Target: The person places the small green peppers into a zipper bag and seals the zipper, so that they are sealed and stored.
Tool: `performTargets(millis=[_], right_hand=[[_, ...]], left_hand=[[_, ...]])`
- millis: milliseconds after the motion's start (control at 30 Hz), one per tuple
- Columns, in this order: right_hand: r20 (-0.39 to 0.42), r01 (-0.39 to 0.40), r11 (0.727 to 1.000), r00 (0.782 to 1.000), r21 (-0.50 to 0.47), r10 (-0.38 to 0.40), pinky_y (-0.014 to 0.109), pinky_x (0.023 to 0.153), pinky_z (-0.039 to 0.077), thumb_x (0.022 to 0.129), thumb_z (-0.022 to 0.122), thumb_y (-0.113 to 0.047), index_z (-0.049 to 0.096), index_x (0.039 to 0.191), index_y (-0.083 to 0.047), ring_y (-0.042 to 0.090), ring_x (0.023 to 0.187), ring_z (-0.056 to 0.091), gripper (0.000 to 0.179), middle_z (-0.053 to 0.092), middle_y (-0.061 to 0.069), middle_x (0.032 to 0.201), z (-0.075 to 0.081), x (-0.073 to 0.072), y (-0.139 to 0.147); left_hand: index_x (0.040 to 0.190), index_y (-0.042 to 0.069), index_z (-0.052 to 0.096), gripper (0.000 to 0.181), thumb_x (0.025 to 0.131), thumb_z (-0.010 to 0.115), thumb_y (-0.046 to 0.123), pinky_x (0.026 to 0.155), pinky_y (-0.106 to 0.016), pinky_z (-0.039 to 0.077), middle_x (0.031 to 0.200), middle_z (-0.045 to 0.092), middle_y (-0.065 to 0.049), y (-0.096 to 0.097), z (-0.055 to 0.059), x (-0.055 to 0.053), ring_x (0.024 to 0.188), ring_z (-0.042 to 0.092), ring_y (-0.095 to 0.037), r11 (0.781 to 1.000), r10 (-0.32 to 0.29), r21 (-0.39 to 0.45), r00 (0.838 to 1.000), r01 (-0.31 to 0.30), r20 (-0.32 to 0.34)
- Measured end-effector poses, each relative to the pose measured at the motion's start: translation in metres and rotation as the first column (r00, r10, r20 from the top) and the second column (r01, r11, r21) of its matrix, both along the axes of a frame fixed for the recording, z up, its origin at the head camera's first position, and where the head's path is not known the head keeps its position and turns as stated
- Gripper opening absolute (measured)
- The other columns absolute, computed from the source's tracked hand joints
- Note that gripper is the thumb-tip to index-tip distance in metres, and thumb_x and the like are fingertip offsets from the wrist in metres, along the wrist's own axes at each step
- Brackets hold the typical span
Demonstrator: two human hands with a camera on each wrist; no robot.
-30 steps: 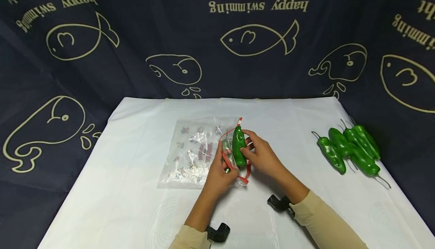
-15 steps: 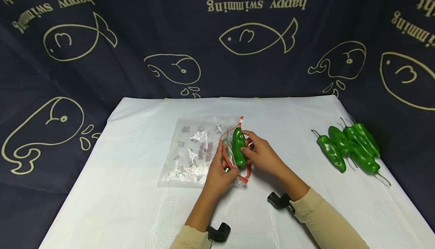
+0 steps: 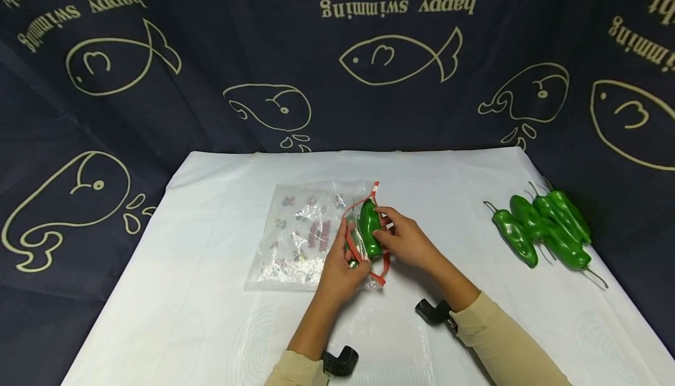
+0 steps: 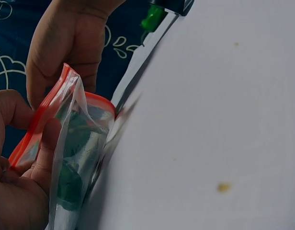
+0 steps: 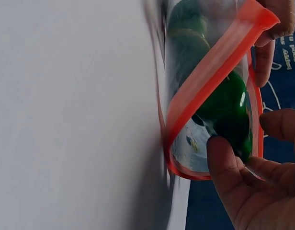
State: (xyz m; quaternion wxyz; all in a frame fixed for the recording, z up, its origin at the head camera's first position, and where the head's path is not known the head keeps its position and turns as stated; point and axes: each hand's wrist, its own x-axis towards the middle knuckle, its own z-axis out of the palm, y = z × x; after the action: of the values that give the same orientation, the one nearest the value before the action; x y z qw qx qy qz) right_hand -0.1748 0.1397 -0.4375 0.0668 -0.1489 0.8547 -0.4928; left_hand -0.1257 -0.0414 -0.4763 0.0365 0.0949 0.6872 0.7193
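Observation:
A clear zip bag [image 3: 295, 239] with a red-edged mouth and small printed figures lies on the table, its mouth facing right. My left hand [image 3: 341, 269] grips the red rim, thumb and fingers on it in the left wrist view. At the mouth, my right hand [image 3: 406, 238] pinches a glossy green chili pepper [image 3: 370, 231] between thumb and fingers. The right wrist view has this pepper [image 5: 229, 108] partly within the red-edged opening. Deeper in the bag, more green peppers [image 5: 186, 43] show through the plastic.
Several green peppers [image 3: 548, 228] with thin stems lie in a cluster near the table's right edge. Another clear plastic sheet or bag [image 3: 390, 339] lies flat at the front. A dark blue curtain [image 3: 327, 116] with fish drawings hangs behind the white table [image 3: 184, 245].
The pepper's upper end has dipped slightly, and it sits a little closer to the bag's mouth along with my right hand. My left hand keeps its grip on the rim.

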Motion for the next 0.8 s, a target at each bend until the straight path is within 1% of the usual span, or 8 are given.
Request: performTargets(millis=[133, 300, 400, 467, 567, 667, 733, 800], right_hand=[[-0.004, -0.015, 0.998, 1.000, 0.056, 0.015, 0.031, 0.065, 0.055, 0.094, 0.063, -0.014, 0.049, 0.142, -0.003, 0.019, 0.082, 0.063, 0.052, 0.062, 0.015, 0.111, -0.0024, -0.0006, 0.0010], [-0.064, -0.020, 0.990, 0.998, 0.141, 0.029, 0.031, 0.065, 0.052, 0.093, 0.065, -0.016, 0.054, 0.136, -0.001, 0.016, 0.079, 0.060, 0.047, 0.065, 0.011, 0.107, -0.0040, -0.0001, 0.0027], [-0.100, 0.038, 0.992, 0.995, 0.123, -0.026, 0.030, 0.061, 0.053, 0.093, 0.064, -0.016, 0.059, 0.130, -0.002, 0.016, 0.077, 0.062, 0.040, 0.067, 0.010, 0.104, -0.0029, 0.0012, 0.0040], [-0.103, 0.080, 0.993, 0.992, 0.083, -0.071, 0.031, 0.057, 0.053, 0.094, 0.063, -0.016, 0.062, 0.127, -0.002, 0.019, 0.076, 0.064, 0.035, 0.068, 0.009, 0.104, -0.0018, 0.0021, 0.0052], [-0.068, 0.106, 0.994, 0.992, 0.012, -0.104, 0.034, 0.057, 0.055, 0.096, 0.061, -0.016, 0.062, 0.126, -0.002, 0.026, 0.077, 0.066, 0.033, 0.068, 0.010, 0.106, 0.0003, 0.0035, 0.0065], [0.013, 0.064, 0.996, 0.998, -0.064, -0.064, 0.041, 0.063, 0.058, 0.096, 0.060, -0.014, 0.059, 0.129, 0.000, 0.031, 0.082, 0.067, 0.036, 0.065, 0.015, 0.109, 0.0016, 0.0049, 0.0067], [0.070, 0.038, 0.993, 0.997, -0.109, -0.030, 0.044, 0.067, 0.059, 0.096, 0.060, -0.013, 0.056, 0.132, 0.002, 0.032, 0.085, 0.068, 0.038, 0.063, 0.017, 0.111, 0.0007, 0.0055, 0.0062], [0.109, 0.018, 0.991, 0.994, -0.134, -0.004, 0.043, 0.068, 0.059, 0.096, 0.061, -0.011, 0.055, 0.133, 0.002, 0.031, 0.087, 0.069, 0.040, 0.062, 0.018, 0.112, -0.0009, 0.0058, 0.0050]], left_hand=[[0.161, 0.015, 0.010, 0.099, 0.078, 0.058, -0.012, 0.084, -0.028, 0.055, 0.161, 0.026, -0.005, 0.0000, 0.0017, 0.0003, 0.118, 0.059, -0.030, 1.000, 0.002, -0.002, 1.000, -0.002, 0.008], [0.161, 0.017, 0.013, 0.098, 0.078, 0.059, -0.009, 0.080, -0.026, 0.056, 0.158, 0.031, 0.000, -0.0006, 0.0018, 0.0012, 0.110, 0.063, -0.026, 0.999, 0.014, -0.033, 1.000, -0.014, -0.004], [0.161, 0.017, 0.013, 0.099, 0.077, 0.059, -0.008, 0.076, -0.026, 0.057, 0.158, 0.032, 0.000, -0.0007, 0.0018, 0.0018, 0.105, 0.065, -0.027, 0.999, 0.012, -0.037, 1.000, -0.013, -0.016], [0.161, 0.017, 0.012, 0.099, 0.078, 0.059, -0.009, 0.074, -0.027, 0.057, 0.158, 0.031, -0.001, -0.0007, 0.0020, 0.0020, 0.104, 0.065, -0.029, 1.000, 0.006, -0.023, 1.000, -0.006, -0.021], [0.161, 0.015, 0.012, 0.099, 0.077, 0.058, -0.011, 0.073, -0.027, 0.057, 0.159, 0.031, -0.002, -0.0007, 0.0024, 0.0020, 0.103, 0.066, -0.031, 1.000, 0.003, -0.018, 1.000, -0.003, -0.025], [0.161, 0.014, 0.013, 0.099, 0.076, 0.059, -0.010, 0.074, -0.027, 0.057, 0.158, 0.033, -0.005, -0.0008, 0.0027, 0.0019, 0.103, 0.065, -0.030, 0.999, 0.014, -0.037, 0.999, -0.015, -0.030], [0.161, 0.014, 0.014, 0.099, 0.076, 0.059, -0.009, 0.075, -0.026, 0.057, 0.158, 0.033, -0.006, -0.0006, 0.0030, 0.0019, 0.104, 0.065, -0.030, 0.999, 0.019, -0.050, 0.999, -0.020, -0.032], [0.160, 0.014, 0.014, 0.098, 0.076, 0.059, -0.009, 0.078, -0.027, 0.056, 0.158, 0.033, -0.007, -0.0005, 0.0032, 0.0020, 0.107, 0.064, -0.030, 0.999, 0.020, -0.048, 0.999, -0.021, -0.033]])
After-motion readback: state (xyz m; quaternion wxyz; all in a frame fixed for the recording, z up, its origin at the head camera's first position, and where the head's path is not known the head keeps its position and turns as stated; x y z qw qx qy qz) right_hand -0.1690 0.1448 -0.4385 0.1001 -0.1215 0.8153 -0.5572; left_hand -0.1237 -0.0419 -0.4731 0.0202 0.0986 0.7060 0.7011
